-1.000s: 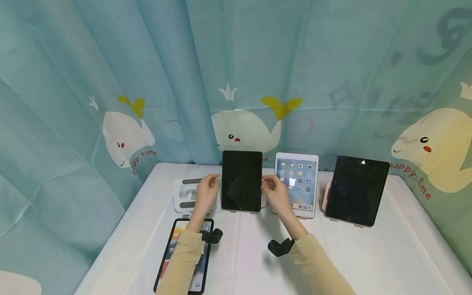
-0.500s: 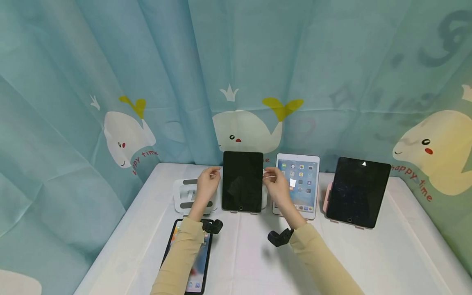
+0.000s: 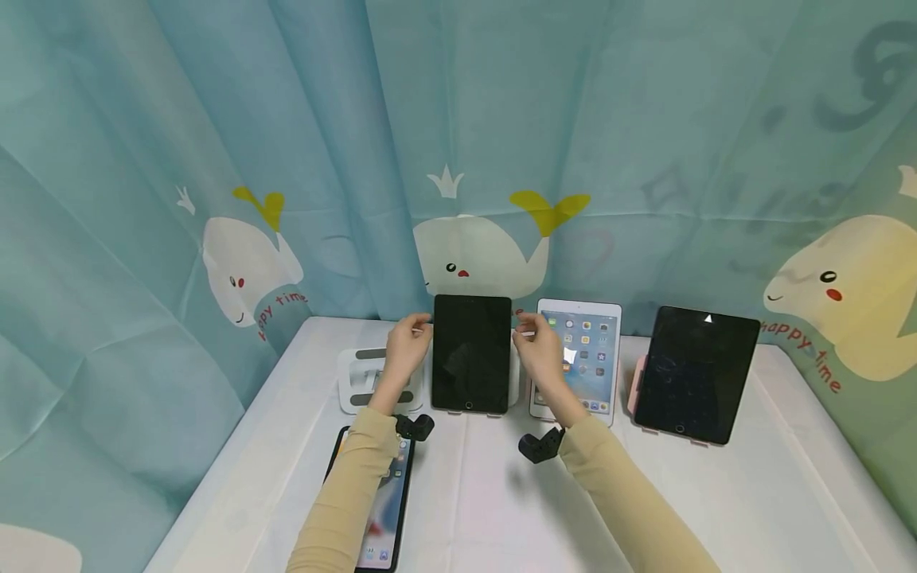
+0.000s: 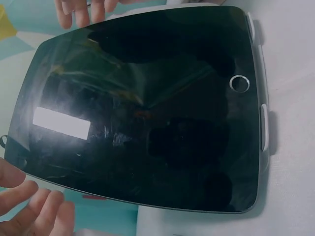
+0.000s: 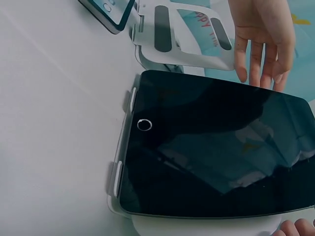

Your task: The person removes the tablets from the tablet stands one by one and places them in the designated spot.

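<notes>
A black tablet (image 3: 472, 354) with a dark screen leans upright on a white stand (image 5: 206, 225) whose front lips hold its lower edge. My left hand (image 3: 408, 344) is beside the tablet's left edge, thumb and fingers near its upper part; the left wrist view shows the fingers (image 4: 44, 209) loosely bent there. On the opposite side, my right hand (image 3: 539, 350) is near the tablet's right edge, fingertips (image 4: 81, 14) close to the rim. Whether either hand touches the tablet I cannot tell. Neither hand grips it.
An unoccupied white stand (image 3: 361, 378) is left of the black tablet. A lit tablet in a black case (image 3: 383, 517) lies in front, partly under my left sleeve. A white tablet (image 3: 583, 350) and another black tablet (image 3: 695, 374) stand to the right. A patterned curtain (image 3: 609, 119) hangs behind.
Both hands have shifted slightly upward along the tablet's sides, towards its top. The black tablet stays on its stand.
</notes>
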Demonstrator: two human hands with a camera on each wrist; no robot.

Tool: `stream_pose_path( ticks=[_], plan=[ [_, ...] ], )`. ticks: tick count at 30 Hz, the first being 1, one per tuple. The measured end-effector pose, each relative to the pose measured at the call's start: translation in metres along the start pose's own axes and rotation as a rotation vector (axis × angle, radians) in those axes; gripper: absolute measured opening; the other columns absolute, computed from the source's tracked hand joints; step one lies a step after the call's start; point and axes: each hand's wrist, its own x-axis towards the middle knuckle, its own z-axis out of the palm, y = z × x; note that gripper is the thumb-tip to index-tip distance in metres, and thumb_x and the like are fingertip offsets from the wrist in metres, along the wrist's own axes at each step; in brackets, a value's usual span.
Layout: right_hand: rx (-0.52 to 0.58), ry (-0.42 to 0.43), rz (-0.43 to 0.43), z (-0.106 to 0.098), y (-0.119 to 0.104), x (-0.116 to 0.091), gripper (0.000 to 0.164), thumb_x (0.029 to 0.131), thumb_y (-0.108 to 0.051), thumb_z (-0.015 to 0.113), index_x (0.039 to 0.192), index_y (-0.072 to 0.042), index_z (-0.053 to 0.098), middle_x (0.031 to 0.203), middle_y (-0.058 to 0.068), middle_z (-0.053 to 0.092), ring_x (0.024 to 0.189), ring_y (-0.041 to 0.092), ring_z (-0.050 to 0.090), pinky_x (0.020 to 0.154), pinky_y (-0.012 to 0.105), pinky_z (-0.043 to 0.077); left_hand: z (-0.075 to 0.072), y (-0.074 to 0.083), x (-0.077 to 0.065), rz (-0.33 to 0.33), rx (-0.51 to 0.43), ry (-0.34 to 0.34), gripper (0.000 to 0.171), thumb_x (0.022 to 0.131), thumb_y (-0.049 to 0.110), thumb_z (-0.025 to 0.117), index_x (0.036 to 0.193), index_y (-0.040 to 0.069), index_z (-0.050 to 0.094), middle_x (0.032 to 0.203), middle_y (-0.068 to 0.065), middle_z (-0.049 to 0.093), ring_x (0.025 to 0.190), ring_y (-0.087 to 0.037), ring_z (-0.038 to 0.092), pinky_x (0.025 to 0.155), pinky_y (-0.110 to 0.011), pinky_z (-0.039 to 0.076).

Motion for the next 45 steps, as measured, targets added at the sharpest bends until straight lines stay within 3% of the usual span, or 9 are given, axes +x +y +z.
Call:
stream_pose_path(
  ticks=[8, 16, 22, 32, 45],
  plan=[
    [-0.039, -0.026, -0.006, 0.004, -0.005, 0.007, 0.034, 0.094, -0.012, 0.057, 0.127, -0.005, 0.056, 0.113, 0.017, 0.065, 0.101, 0.033, 0.064, 0.075, 0.039, 0.054, 0.002, 0.000, 0.005, -0.037, -0.055, -0.024, 0.031, 0.095, 0.011, 0.050, 0.121, 0.003, 0.064, 0.110, -0.020, 0.064, 0.087, -0.032, 0.067, 0.075, -0.037, 0.056],
    [-0.130, -0.029, -0.024, 0.005, -0.007, 0.013, 0.032, 0.095, -0.015, 0.055, 0.126, -0.007, 0.056, 0.108, 0.015, 0.066, 0.091, 0.030, 0.065, 0.064, 0.032, 0.048, 0.008, -0.002, 0.010, -0.036, -0.131, -0.006, 0.030, 0.095, 0.008, 0.050, 0.120, 0.000, 0.064, 0.111, -0.022, 0.064, 0.092, -0.032, 0.066, 0.074, -0.034, 0.058],
    [-0.125, -0.004, -0.048, 0.008, -0.007, 0.017, 0.033, 0.094, -0.013, 0.057, 0.126, -0.004, 0.056, 0.106, 0.017, 0.067, 0.088, 0.031, 0.067, 0.063, 0.032, 0.048, 0.011, -0.004, 0.012, -0.041, -0.133, -0.009, 0.029, 0.096, 0.007, 0.051, 0.121, 0.000, 0.063, 0.111, -0.022, 0.064, 0.090, -0.033, 0.066, 0.074, -0.035, 0.058],
    [-0.115, 0.010, -0.031, 0.014, -0.009, 0.018, 0.035, 0.094, -0.011, 0.057, 0.128, -0.005, 0.055, 0.110, 0.017, 0.065, 0.095, 0.032, 0.066, 0.076, 0.043, 0.050, 0.012, -0.002, 0.013, -0.028, -0.133, -0.017, 0.029, 0.095, 0.005, 0.054, 0.123, -0.001, 0.061, 0.109, -0.023, 0.063, 0.088, -0.034, 0.065, 0.070, -0.034, 0.055],
    [-0.091, 0.054, -0.015, 0.016, -0.006, 0.019, 0.030, 0.092, -0.008, 0.059, 0.121, -0.011, 0.058, 0.098, 0.011, 0.062, 0.087, 0.028, 0.063, 0.068, 0.036, 0.045, 0.013, -0.001, 0.013, -0.073, -0.209, -0.003, 0.027, 0.094, 0.005, 0.057, 0.120, 0.002, 0.064, 0.102, -0.021, 0.062, 0.090, -0.033, 0.066, 0.073, -0.034, 0.058]
  ],
)
